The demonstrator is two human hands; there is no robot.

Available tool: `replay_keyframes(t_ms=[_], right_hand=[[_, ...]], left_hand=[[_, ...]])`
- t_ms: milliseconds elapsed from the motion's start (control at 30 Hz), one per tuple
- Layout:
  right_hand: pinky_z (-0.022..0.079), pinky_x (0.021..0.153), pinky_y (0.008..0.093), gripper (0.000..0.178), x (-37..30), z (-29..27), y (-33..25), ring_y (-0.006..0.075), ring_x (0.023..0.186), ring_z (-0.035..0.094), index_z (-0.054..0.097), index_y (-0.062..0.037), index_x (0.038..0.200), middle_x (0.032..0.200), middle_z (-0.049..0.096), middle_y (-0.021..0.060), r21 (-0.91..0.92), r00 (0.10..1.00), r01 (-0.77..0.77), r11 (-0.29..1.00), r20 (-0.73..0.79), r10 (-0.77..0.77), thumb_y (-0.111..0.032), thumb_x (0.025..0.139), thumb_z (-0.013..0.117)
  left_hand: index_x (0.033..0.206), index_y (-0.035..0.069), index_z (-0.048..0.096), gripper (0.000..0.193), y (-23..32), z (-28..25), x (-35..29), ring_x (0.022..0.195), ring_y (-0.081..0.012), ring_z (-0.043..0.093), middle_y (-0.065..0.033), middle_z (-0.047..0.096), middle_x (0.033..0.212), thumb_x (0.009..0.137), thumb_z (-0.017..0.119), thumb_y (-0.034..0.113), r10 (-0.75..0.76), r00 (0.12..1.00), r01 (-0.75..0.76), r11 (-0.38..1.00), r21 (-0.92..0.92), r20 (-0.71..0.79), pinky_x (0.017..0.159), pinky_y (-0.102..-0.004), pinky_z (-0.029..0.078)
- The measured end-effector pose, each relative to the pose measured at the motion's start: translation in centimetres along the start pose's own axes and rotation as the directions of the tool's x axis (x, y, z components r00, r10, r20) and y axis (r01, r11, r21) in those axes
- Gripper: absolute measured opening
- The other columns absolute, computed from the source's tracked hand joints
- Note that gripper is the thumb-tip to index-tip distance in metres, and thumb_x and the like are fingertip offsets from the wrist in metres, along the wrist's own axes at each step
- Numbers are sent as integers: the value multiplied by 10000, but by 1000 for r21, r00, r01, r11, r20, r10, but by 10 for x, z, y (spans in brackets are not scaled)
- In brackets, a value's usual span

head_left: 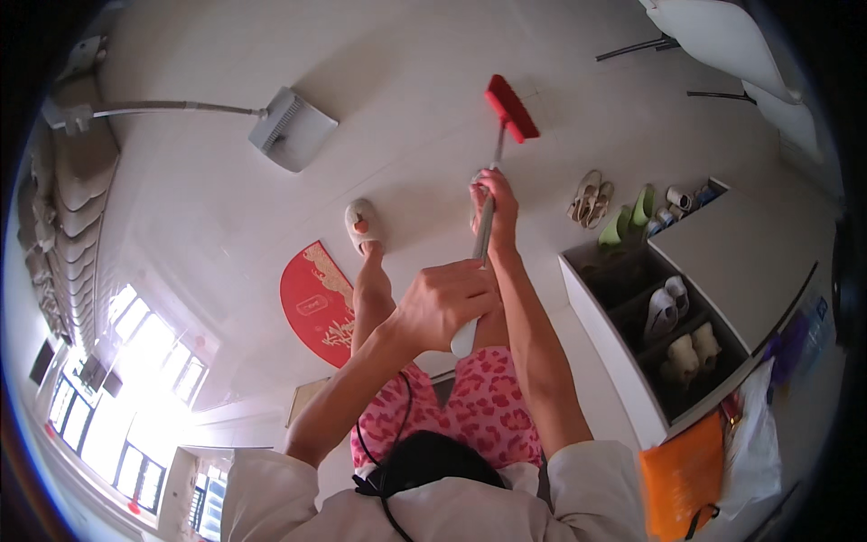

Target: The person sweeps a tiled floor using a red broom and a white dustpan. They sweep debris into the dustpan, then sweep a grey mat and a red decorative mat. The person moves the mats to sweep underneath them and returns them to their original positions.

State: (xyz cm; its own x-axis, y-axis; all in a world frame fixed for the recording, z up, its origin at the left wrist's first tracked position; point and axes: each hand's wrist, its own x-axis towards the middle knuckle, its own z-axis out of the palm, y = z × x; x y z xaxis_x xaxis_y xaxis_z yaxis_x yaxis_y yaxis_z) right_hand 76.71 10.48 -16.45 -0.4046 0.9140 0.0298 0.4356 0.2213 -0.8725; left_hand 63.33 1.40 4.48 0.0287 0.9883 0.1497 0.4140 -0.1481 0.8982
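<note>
A broom with a red head and a grey handle slants away from me, its bristles down by the floor ahead. Near the top end of that handle, my left hand is wrapped round the grip. Further down the shaft, my right hand is closed on it too. To the far left lies a grey dustpan on a long pole, its mouth facing right, apart from the broom. The fingers of the right hand partly hide the shaft.
A red half-round mat lies left of my slippered foot. On the right stands a shoe cabinet with shoes in it; beige shoes and green slippers are beyond it. White chairs stand at far right, an orange bag nearer.
</note>
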Motion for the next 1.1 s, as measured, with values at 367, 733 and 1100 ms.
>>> replay_keyframes(t_ms=[367, 733, 1100], right_hand=[[518, 831, 345, 159, -107, 69, -142, 271, 1010, 633, 629, 0, 993, 1088, 632, 129, -15, 964, -32, 999, 265, 35, -31, 850, 692], [487, 930, 309, 189, -170, 29, -102, 171, 1006, 547, 580, 14, 1053, 1090, 536, 81, 469, 775, -429, 772, -249, 581, -125, 930, 614], [488, 790, 286, 112, -187, 126, -143, 204, 898, 603, 597, -9, 962, 967, 604, 115, 196, 918, -317, 928, -181, 352, -32, 868, 653]], left_hand=[[792, 115, 605, 205, 77, -104, -121, 830, -205, 623, -23, 609, 850, 602, 680, 91, -38, 976, 27, 998, 53, 214, 662, -313, 538], [856, 34, 614, 266, 38, -67, -140, 1118, -323, 571, -97, 633, 1023, 607, 704, 57, 167, 947, -65, 937, -344, 275, 925, -401, 511], [776, 35, 637, 105, 79, -130, -131, 840, -282, 675, -101, 676, 880, 688, 676, -7, -247, 878, 274, 962, -10, 409, 733, -362, 571]])
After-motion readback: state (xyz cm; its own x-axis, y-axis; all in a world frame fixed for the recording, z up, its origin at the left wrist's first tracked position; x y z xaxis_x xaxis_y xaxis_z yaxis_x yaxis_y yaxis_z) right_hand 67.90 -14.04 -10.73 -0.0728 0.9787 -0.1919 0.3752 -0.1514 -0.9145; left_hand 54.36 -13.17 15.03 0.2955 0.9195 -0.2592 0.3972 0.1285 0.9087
